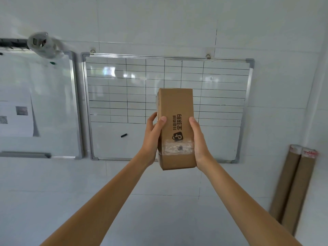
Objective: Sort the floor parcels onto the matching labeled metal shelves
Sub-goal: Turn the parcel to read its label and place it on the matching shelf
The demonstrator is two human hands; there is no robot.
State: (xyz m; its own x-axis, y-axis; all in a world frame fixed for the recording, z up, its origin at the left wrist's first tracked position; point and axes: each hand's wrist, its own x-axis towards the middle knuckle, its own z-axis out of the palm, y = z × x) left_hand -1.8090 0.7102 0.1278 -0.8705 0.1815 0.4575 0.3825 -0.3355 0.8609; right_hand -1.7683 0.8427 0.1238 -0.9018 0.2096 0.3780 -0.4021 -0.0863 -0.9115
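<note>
At frame centre we grip a cardboard parcel (174, 128) upright, left hand (153, 139) and right hand (198, 142) clamped on its sides; it reads "抖音商城 全球购", before a gridded whiteboard (124, 96).

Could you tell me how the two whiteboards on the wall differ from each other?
The right whiteboard carries a hand-drawn black grid, while the left whiteboard has none. The left one has a printed sheet stuck on it; the right one has only a small black marker-like piece. The cardboard box covers part of the right board only. Both have metal frames.
</note>
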